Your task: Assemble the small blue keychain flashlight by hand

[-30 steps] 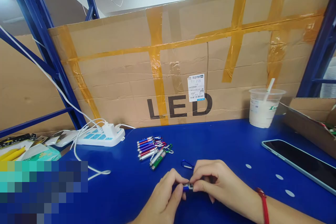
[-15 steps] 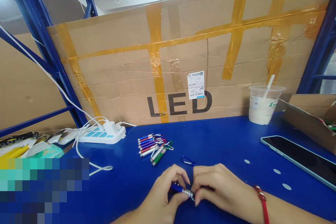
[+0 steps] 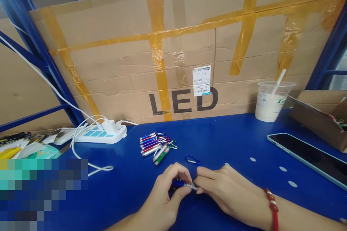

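My left hand (image 3: 165,196) is closed around a small blue mini flashlight (image 3: 180,184), thumb and index finger at its silver end. The fingertips of my right hand (image 3: 219,187) are pinched together on that silver end; the exact part they grip is mostly hidden. Just beyond my fingers a blue carabiner clip (image 3: 192,159) lies loose on the blue table (image 3: 214,140). Farther back is a pile of mini flashlights (image 3: 151,144) in blue, red, purple and silver, several with carabiners. A green mini flashlight (image 3: 162,156) lies at its near edge.
At the left stands a white power strip (image 3: 101,135) with a plugged-in charger and a trailing white cable (image 3: 94,168). To the right are a phone (image 3: 306,157), a plastic cup with a straw (image 3: 269,103) and a cardboard box (image 3: 317,117). A large cardboard sheet (image 3: 121,79) closes off the back.
The camera view has shifted slightly. Both hands stay together at the flashlight, whose barrel now lies more level; the right fingers have closed in tighter over its silver end.
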The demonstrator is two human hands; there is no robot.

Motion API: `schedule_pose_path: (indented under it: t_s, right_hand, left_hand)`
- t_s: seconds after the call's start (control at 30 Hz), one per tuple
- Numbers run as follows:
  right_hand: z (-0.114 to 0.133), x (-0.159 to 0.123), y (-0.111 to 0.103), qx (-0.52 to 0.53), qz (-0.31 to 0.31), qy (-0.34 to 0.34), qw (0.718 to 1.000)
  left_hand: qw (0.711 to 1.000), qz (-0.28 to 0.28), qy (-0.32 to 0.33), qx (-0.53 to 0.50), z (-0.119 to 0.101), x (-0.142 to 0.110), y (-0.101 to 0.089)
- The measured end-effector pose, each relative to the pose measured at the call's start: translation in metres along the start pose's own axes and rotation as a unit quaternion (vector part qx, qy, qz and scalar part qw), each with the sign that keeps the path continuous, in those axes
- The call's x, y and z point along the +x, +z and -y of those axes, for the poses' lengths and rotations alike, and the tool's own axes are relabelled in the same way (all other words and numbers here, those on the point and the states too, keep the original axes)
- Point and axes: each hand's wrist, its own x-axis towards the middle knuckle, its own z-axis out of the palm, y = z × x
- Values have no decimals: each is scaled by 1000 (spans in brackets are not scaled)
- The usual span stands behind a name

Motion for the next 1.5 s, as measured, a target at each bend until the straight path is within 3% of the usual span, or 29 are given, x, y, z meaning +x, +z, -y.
schedule_pose_path:
  t_s: [0.1, 0.23, 0.43, 0.73, 1.0, 1.23, 1.5]
  right_hand:
    - [3, 1, -1, 104, -5, 45, 994]
    - [3, 3, 1, 269, -3, 94, 959]
    - [2, 4, 5, 351, 7, 136, 926]
    - [-2, 5, 5, 342, 3, 116, 932]
    - [7, 1, -2, 240, 15, 3, 971]
    - [9, 4, -1, 250, 2, 44, 967]
    - [-22, 9, 3, 190, -174, 174, 951]
  left_hand:
    - [1000, -17, 4, -3, -1, 0, 0]
    - [999, -46, 4, -1, -3, 0, -1]
    - [998, -52, -12, -15, -5, 0, 0]
    - [995, -40, -80, -32, -4, -2, 1]
    - [999, -48, -13, 11, -4, 0, 1]
    - [997, -50, -58, -10, -4, 1, 1]
    - [988, -101, -88, -78, -4, 3, -1]
